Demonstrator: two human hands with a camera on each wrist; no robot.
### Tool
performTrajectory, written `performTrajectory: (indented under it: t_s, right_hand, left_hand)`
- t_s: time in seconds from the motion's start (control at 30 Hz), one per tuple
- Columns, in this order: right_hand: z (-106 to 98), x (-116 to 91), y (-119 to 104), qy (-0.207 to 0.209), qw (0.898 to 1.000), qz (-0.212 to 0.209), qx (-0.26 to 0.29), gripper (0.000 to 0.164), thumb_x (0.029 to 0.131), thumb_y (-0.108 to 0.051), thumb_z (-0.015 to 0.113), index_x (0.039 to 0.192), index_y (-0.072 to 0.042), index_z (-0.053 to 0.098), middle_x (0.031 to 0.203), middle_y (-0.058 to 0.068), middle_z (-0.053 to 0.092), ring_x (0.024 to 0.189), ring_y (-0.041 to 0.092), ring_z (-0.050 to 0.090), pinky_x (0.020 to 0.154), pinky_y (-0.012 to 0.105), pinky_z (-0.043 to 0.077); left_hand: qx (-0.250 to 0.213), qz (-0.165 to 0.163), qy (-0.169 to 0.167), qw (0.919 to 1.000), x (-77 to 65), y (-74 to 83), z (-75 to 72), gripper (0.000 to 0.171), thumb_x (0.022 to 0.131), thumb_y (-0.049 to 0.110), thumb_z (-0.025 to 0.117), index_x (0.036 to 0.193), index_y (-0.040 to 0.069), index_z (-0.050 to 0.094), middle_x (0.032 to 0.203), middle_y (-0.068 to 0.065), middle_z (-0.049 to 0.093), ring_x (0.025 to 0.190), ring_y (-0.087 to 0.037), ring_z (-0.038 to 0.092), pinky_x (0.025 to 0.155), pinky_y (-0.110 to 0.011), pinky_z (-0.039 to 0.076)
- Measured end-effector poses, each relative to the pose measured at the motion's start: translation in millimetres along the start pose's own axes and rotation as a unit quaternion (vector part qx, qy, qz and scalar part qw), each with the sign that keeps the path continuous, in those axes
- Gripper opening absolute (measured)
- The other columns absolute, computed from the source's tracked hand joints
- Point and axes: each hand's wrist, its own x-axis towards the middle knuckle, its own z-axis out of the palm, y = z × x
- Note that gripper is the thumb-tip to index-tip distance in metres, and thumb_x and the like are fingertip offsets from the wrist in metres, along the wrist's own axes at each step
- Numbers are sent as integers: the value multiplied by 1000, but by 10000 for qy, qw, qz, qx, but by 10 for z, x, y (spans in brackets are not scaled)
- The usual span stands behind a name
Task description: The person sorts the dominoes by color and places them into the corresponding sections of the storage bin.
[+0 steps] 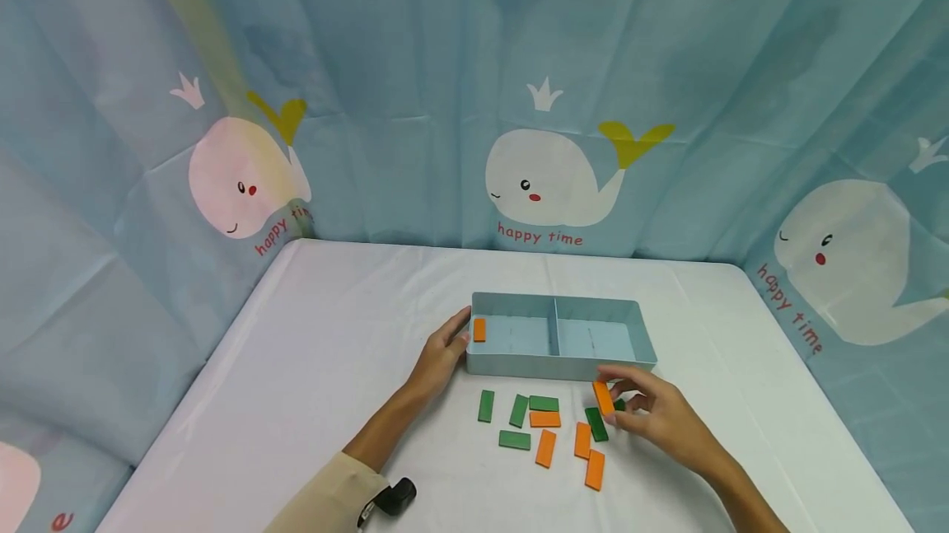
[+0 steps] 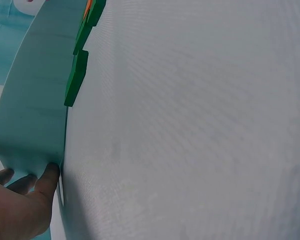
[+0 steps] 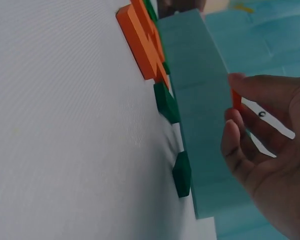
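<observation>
My right hand (image 1: pixel 663 418) pinches an orange block (image 1: pixel 604 398) between thumb and fingertips, just in front of the box's right half. In the right wrist view only a small part of that orange block (image 3: pixel 236 99) shows between the fingers. A grey-blue box (image 1: pixel 511 366) with two compartments stands on the table; one orange block (image 1: pixel 479 330) is at the left end of its left compartment. My left hand (image 1: pixel 437 358) rests against the box's left end, fingers extended along it. The left wrist view shows its fingertips touching the box wall (image 2: pixel 32 100).
In front of the box lie several loose green blocks (image 1: pixel 515 440) and several orange blocks (image 1: pixel 545 448). One green block (image 1: pixel 596 424) lies beneath the right hand. A white cloth covers the table (image 1: pixel 356 302). A whale-print curtain (image 1: pixel 415 187) hangs behind it.
</observation>
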Motion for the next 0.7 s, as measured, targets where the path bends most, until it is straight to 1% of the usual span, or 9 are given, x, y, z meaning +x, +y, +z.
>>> performTrajectory:
  t_s: [0.1,0.2,0.37,0.47,0.57,0.63,0.7]
  right_hand:
    - [19,20,-23,69,10000,31,25,57,92,-11,84,144,-8,62,133,4,69,110,11,67,80,27,62]
    - [40,51,-55,148,9999,46,55,57,91,-12,84,144,-10,63,136,5,67,112,11,67,81,28,63]
    - [71,106,-104,269,9991,-337,44,54,93,-8,82,144,-8,63,136,9,66,112,13,65,82,26,63]
    - [97,137,-121,323,9979,-565,68,52,95,-8,81,143,-12,63,136,10,65,112,13,65,83,25,62]
    - [133,175,-131,367,9972,-650,97,53,94,-10,82,143,-19,64,136,8,66,112,13,65,83,24,62]
    - [156,201,-138,400,9968,-682,110,54,94,-10,83,143,-21,63,136,6,66,112,13,64,83,24,62]
    - [179,224,-141,450,9963,-723,100,55,93,-9,83,143,-20,63,135,5,67,112,14,64,83,24,62]
  left_hand:
    - [-12,16,-10,10000,-4,5,-3,54,114,11,44,166,3,33,173,-14,31,163,-34,22,133,-54,17]
    - [-2,7,-11,10000,-6,4,-3,53,114,11,44,166,4,34,173,-14,32,163,-34,22,133,-54,17]
    - [-17,18,-14,10000,-10,11,-3,53,114,11,44,166,3,34,173,-14,31,163,-35,22,133,-54,17]
    - [-14,15,-23,10000,-12,13,-2,53,114,11,44,166,3,33,173,-14,31,163,-34,22,133,-54,17]
    - [2,3,-38,10000,-14,11,-2,54,114,11,44,166,4,33,173,-14,31,163,-34,22,133,-55,17]
    - [15,-8,-49,10000,-16,11,-4,54,114,11,44,166,4,33,173,-13,31,163,-34,21,133,-55,16]
    - [26,-4,-50,10000,-20,10,-9,54,114,11,44,166,4,34,173,-14,31,163,-34,21,133,-56,16]
